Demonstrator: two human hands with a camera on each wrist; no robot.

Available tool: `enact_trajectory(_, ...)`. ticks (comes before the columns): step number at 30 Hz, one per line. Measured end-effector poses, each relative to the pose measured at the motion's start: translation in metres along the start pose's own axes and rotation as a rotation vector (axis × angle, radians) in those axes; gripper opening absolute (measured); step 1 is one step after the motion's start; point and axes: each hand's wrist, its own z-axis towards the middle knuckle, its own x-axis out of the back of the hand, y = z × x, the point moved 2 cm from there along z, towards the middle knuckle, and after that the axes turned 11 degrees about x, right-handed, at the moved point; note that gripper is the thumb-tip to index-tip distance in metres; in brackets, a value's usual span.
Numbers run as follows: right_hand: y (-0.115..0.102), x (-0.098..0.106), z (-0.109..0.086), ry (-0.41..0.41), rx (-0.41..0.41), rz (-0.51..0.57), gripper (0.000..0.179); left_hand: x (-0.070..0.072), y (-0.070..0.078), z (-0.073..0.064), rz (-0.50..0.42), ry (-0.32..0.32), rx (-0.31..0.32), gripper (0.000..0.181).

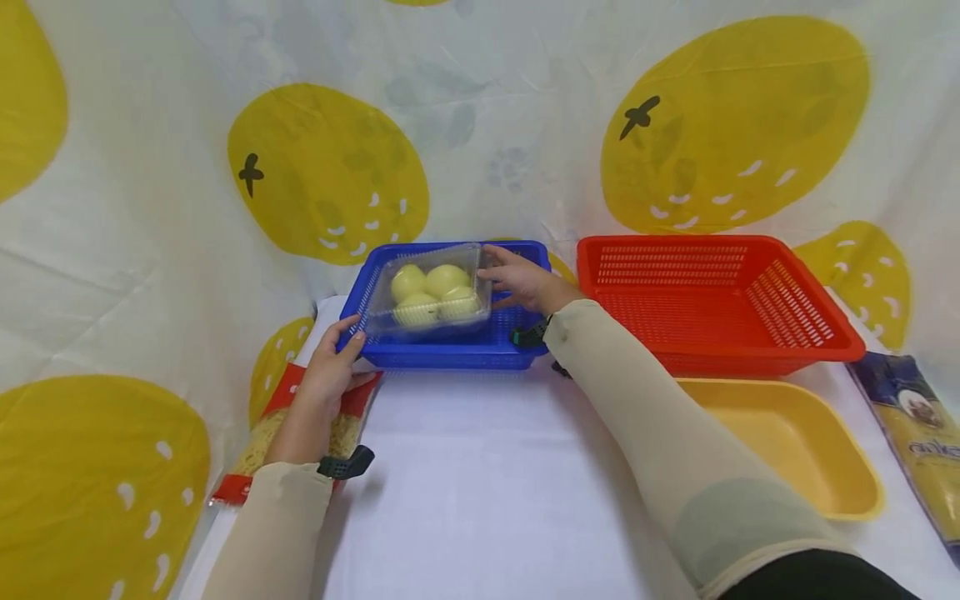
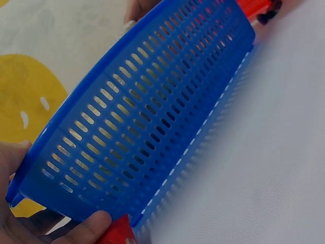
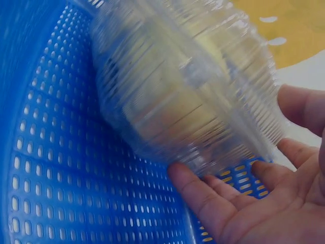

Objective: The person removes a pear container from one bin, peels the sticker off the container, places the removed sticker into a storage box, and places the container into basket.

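A clear plastic clamshell box with several pale yellow, round fruits inside is in the blue basket, tilted. My right hand holds the box by its right end, thumb on the upper side and fingers below, as the right wrist view shows. At the basket's front left corner, my left hand grips the wall, fingers wrapped about the corner in the left wrist view. Beneath the left forearm lies a red-and-clear packet of yellowish dry food, partly hidden.
Right of the blue basket stands a red basket. In front of it sits a yellow tray, partly covered by the right sleeve. A dark blue and gold bag lies at the far right. A fruit-printed cloth hangs behind the white table.
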Motion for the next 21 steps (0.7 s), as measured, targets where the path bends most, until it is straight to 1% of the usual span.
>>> enact_trajectory(3,0.0001,-0.0039,0.0026,0.002,0.011,-0.019,0.078,0.0028,-0.0001,-0.0002,-0.001,0.005,-0.006,0.056)
enact_trajectory(9,0.0025,-0.0071,0.0069,0.004,0.036,-0.121,0.077,0.0033,-0.0011,-0.0005,0.005,0.021,-0.007,0.056)
enact_trajectory(16,0.0054,-0.008,0.0068,0.005,-0.004,-0.132,0.078,0.0015,-0.002,-0.0007,0.01,0.028,-0.015,0.056)
enact_trajectory(21,0.0052,-0.0064,0.0017,0.031,-0.02,-0.118,0.078,-0.0002,-0.0015,-0.0003,0.009,0.03,-0.006,0.056)
